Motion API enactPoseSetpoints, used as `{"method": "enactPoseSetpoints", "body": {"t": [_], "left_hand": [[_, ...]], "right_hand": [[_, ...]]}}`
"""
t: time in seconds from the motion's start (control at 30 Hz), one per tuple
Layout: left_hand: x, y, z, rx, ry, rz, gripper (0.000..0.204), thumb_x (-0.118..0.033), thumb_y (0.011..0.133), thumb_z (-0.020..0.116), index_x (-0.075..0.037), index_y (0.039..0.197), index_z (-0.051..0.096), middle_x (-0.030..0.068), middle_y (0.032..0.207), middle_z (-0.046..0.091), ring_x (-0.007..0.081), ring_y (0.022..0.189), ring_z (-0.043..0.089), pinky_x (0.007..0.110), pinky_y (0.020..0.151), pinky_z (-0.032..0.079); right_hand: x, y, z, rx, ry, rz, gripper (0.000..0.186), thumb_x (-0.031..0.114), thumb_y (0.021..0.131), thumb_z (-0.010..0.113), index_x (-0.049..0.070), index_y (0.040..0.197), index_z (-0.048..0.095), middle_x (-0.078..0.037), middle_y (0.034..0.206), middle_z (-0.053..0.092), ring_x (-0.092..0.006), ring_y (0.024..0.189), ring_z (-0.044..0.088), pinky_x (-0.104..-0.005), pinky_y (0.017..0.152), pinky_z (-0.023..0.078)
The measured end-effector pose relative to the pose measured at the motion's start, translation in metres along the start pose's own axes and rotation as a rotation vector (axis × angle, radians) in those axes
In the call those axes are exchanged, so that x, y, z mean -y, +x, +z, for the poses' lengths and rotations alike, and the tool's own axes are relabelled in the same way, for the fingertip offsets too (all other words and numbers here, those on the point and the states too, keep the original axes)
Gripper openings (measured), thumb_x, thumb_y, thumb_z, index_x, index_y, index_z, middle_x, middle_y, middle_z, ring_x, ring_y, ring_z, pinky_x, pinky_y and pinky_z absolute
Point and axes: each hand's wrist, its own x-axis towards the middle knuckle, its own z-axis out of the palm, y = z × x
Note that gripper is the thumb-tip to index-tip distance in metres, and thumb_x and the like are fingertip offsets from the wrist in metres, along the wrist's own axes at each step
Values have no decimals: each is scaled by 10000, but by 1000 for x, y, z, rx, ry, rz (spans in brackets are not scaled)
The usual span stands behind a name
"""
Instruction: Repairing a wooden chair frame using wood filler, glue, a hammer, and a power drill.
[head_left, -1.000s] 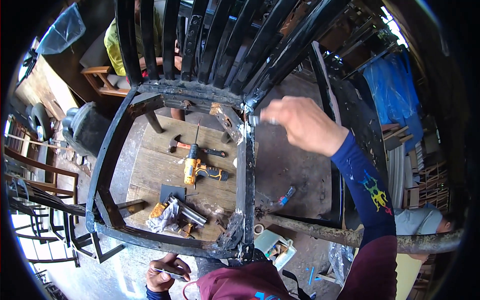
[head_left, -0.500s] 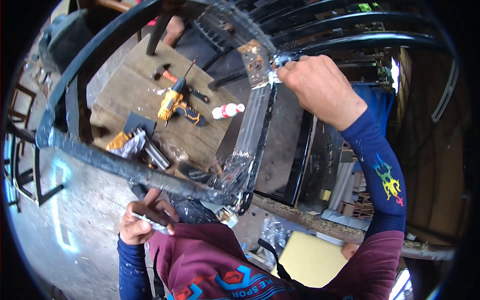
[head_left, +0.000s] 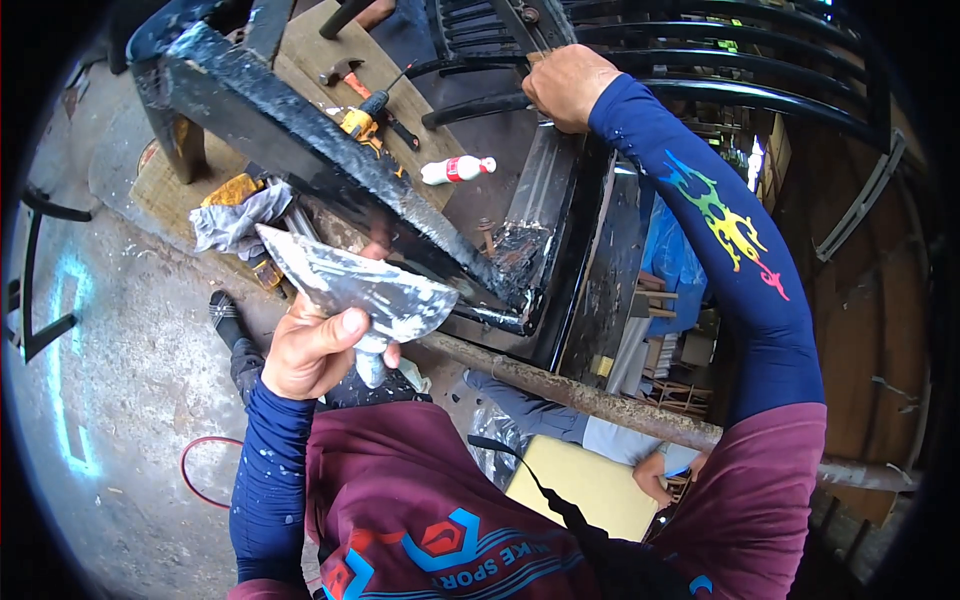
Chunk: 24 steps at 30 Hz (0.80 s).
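Observation:
My left hand (head_left: 312, 348) is closed around a putty knife (head_left: 360, 285) with a wide, tapering metal blade smeared white. It holds the blade up beside the near rail of a black-painted chair frame (head_left: 330, 160). That frame is tilted, with rough white-grey smears along its edges. At the far right my right hand (head_left: 572, 88) is closed on the frame's upper corner, arm stretched out. The fingertips there are partly hidden by the back of the hand.
On a wooden board (head_left: 300, 60) beyond the frame lie a hammer (head_left: 348, 77), a yellow-black drill (head_left: 362, 122) and a red-white bottle (head_left: 458, 169). A grey rag (head_left: 240, 218) lies at its near edge. Another person's hand (head_left: 653, 480) shows by a cream panel (head_left: 575, 487). Slatted black furniture (head_left: 700, 62) stands behind.
The chair frame has turned and tilted, its near-left rail now raised. My left hand has lifted the putty knife up and right into fuller view. My right hand has shifted up and left.

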Motion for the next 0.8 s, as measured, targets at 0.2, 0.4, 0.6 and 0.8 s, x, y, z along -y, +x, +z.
{"method": "enactPoseSetpoints", "body": {"t": [0.2,0.4,0.6,0.8], "left_hand": [[-4,3,5,-16,23,-49,507,-121,947,678,-50,1418,503,165,1271,636,302,970,695,425,694,586],[-9,3,6,-29,27,-55,542,-107,940,685,-48,1438,478,175,1235,659,303,911,698,419,688,577],[-11,2,6,-60,6,-77,581,-114,928,697,-38,1454,462,187,1176,675,318,877,697,408,667,578],[-11,1,7,-72,31,-75,560,-123,930,697,-43,1444,489,194,1181,670,335,924,694,407,670,577]], "right_hand": [[-37,-13,15,-246,86,23,112,102,738,708,98,844,743,-151,825,723,-309,796,722,-424,685,569],[-12,-63,33,-125,40,28,152,84,857,639,126,934,764,-64,938,677,-234,950,630,-410,794,509],[25,-74,56,-262,-140,65,135,161,853,620,142,826,751,-25,915,659,-211,967,572,-377,777,405],[-4,-83,43,-237,-70,103,118,178,857,643,150,879,755,-3,970,673,-204,1018,567,-394,807,406]]}}
